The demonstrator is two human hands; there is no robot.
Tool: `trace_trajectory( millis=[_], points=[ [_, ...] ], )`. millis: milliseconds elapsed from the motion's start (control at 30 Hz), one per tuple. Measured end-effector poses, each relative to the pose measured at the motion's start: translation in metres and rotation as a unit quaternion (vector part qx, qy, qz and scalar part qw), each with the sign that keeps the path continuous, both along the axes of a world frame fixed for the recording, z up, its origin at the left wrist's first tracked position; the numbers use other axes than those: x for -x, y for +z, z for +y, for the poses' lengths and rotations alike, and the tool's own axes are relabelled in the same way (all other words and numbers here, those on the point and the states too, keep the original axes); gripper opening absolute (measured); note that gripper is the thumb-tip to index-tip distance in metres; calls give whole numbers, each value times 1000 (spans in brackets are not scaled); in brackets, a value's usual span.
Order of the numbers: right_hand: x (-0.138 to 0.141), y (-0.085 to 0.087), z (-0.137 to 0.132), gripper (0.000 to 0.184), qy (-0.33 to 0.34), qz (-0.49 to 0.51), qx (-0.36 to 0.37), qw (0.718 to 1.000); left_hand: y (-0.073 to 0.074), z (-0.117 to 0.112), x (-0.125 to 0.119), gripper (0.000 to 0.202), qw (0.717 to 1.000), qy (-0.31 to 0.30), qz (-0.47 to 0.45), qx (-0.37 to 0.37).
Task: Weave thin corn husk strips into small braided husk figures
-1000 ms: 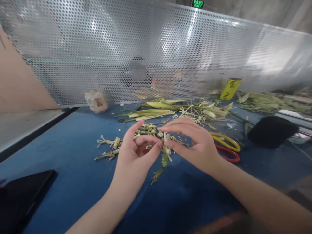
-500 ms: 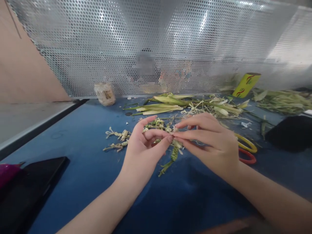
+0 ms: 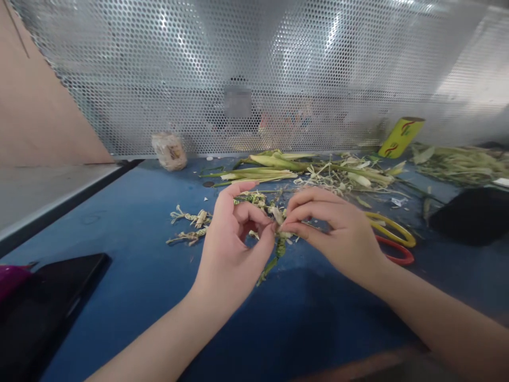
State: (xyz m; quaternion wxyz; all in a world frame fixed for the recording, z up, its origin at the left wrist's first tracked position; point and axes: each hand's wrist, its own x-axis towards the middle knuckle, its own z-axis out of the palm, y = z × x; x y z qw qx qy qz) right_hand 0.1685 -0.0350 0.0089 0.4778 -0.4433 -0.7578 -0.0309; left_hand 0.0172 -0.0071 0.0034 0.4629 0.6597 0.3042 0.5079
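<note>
a: how is the left hand (image 3: 226, 249) placed?

b: its thumb and a curled finger come together, pinching the pale upper end of a braided leaf piece (image 3: 280, 248), while another finger is lifted clear

a: and the right hand (image 3: 342, 228)?

b: it meets the same pale end from the other side, thumb and fingertips pinched in on it, close to the left hand's fingertips; the tips cover the exact spot of contact

a: so where does the piece sit?

b: between the two hands, over the blue bench (image 3: 139, 297), its green plaited tail slanting down towards the person; i can't tell whether that tail touches the surface

a: what lies around it?

b: more braided pieces (image 3: 194, 217) beside and behind the left hand, and scissors (image 3: 405, 260) with a yellow and a red handle loop just beside the right wrist

a: and further back?

b: long green leaves (image 3: 266, 176) and a tangle of shredded strips (image 3: 334, 178), then a tilted yellow cylinder (image 3: 401, 139) near the perforated metal screen (image 3: 159, 79), with a whitish wrapped bundle (image 3: 169, 152) well off to the left

a: anything nearer the person?

b: a flat black device (image 3: 59, 302) at the left edge, next to something magenta (image 3: 12, 280)
</note>
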Motion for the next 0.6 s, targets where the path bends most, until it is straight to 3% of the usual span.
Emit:
trace_trajectory(
  millis=[233, 367, 600],
  points=[
    [-7, -1, 7, 4, 85, 105, 105, 985, 0, 6, 1, 49, 999, -1, 2, 33],
    [-9, -2, 9, 14, 131, 128, 131, 974, 3, 6, 2, 48, 999, 11, -4, 49],
    [-4, -7, 12, 14, 106, 154, 153, 970, 4, 11, 2, 48, 996, -13, -28, 81]
  ],
)
